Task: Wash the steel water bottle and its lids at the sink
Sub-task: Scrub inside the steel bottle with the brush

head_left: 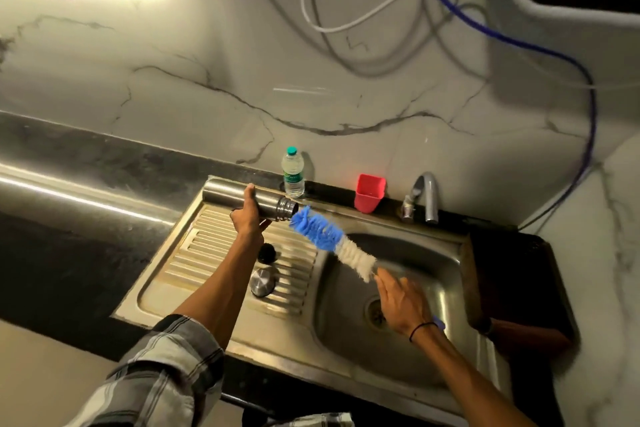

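1. Fingers of the left hand [247,218] curl round the steel bottle [242,199], holding it level above the drainboard [194,253], its open threaded mouth turned right.
2. Right hand [403,305] grips the handle of the brush [332,241]; that hand is blurred, so how each finger lies cannot be told.
3. Blue bristle tip sits just beside the bottle's mouth, outside it; the white bristles lie nearer the right hand, over the basin [415,260].
4. Two lids lie on the drainboard below the bottle: a black lid [267,252] and, nearer the person, a steel lid [262,282].
5. Behind the sink stand a plastic bottle [293,172], a red cup [370,192] and the tap [427,198].
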